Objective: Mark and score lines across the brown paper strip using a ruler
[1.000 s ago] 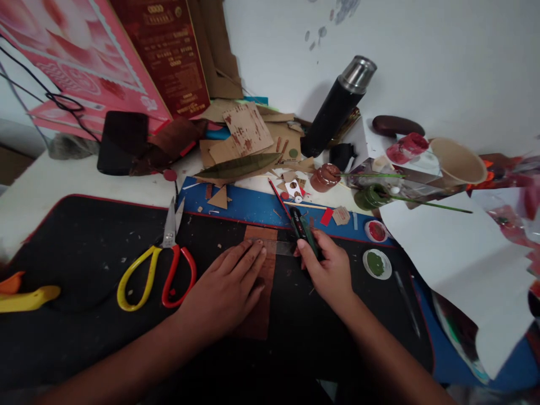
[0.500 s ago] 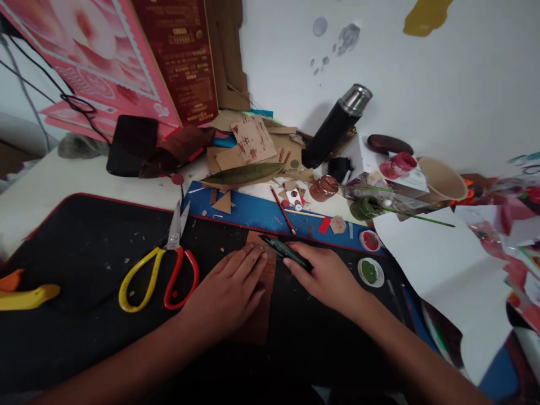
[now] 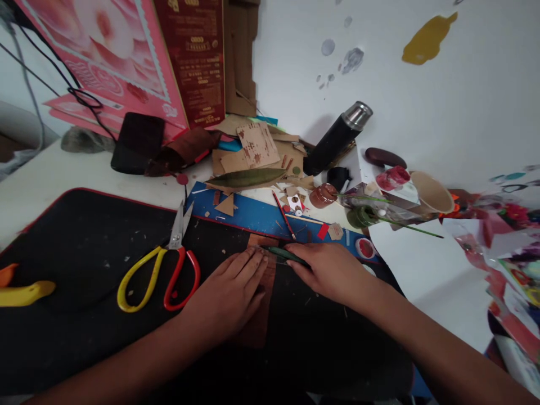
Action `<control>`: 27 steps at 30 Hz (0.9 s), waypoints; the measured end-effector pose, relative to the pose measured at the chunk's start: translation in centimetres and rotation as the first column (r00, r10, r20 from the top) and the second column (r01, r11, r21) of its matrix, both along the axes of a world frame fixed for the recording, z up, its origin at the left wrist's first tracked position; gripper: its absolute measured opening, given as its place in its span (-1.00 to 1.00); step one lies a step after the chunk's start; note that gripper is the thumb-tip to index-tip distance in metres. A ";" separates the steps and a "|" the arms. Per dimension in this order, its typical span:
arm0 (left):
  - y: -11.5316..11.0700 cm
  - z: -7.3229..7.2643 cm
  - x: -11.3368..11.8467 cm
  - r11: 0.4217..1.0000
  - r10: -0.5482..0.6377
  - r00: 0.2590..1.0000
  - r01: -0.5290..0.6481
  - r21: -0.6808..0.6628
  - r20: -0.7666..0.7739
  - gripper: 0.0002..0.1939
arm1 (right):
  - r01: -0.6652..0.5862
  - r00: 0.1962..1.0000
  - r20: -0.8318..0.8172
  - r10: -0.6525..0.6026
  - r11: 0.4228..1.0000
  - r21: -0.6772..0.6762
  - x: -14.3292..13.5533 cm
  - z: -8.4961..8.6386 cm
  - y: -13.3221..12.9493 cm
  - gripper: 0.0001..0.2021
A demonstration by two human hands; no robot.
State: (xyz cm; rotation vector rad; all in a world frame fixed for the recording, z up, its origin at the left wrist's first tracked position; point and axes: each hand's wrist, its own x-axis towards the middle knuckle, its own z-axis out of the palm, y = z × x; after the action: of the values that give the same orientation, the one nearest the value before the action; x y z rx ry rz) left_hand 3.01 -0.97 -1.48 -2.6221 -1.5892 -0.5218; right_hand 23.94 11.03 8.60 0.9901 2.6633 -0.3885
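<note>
My left hand (image 3: 236, 287) lies with its fingers stretched out and pressed down on a brown strip of cardboard (image 3: 259, 323). Something thin and clear shows at its fingertips, too faint to name. A slim green craft knife (image 3: 287, 255) is gripped in my right hand (image 3: 333, 270), held low and nearly flat over the strip. Its tip points left and sits close to my left fingertips; the blade itself is hard to make out. To the left, scissors (image 3: 175, 242) with one yellow and one red handle rest with their blades apart.
A black mat (image 3: 84, 242) covers the work area. Behind it are a blue strip (image 3: 253, 216) with scraps, a red pencil (image 3: 284, 215), a long green leaf shape (image 3: 244, 178), a brown paint jar (image 3: 323, 196) and a leaning black flask (image 3: 337, 138). White paper (image 3: 422, 270) lies right.
The knife has tilted flatter and its tip has come nearer my left fingertips. My right hand now covers most of the green paint lid. My left hand stays put; the view has shifted slightly.
</note>
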 end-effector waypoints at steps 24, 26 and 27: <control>-0.1 -0.2 0.0 0.998 -0.011 0.999 0.014 -0.056 0.039 -0.46 | -0.101 0.987 0.124 0.100 0.995 0.000 -1.8 1.2 1.5 -0.79; -0.1 -0.1 -0.1 0.999 -0.017 0.999 0.018 -0.046 0.028 -0.46 | -0.110 0.985 0.135 0.110 0.994 -0.004 -1.9 1.3 1.6 -0.79; 0.0 -0.1 -0.1 0.999 -0.018 1.000 0.019 -0.038 0.021 -0.46 | -0.115 0.983 0.142 0.114 0.993 -0.003 -2.0 1.4 1.6 -0.80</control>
State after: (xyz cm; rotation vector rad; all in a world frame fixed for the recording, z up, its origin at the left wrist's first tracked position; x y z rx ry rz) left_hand 2.91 -1.01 -1.56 -2.6697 -1.5984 -0.5272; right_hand 21.92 12.66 9.96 0.8285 2.5786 -0.2765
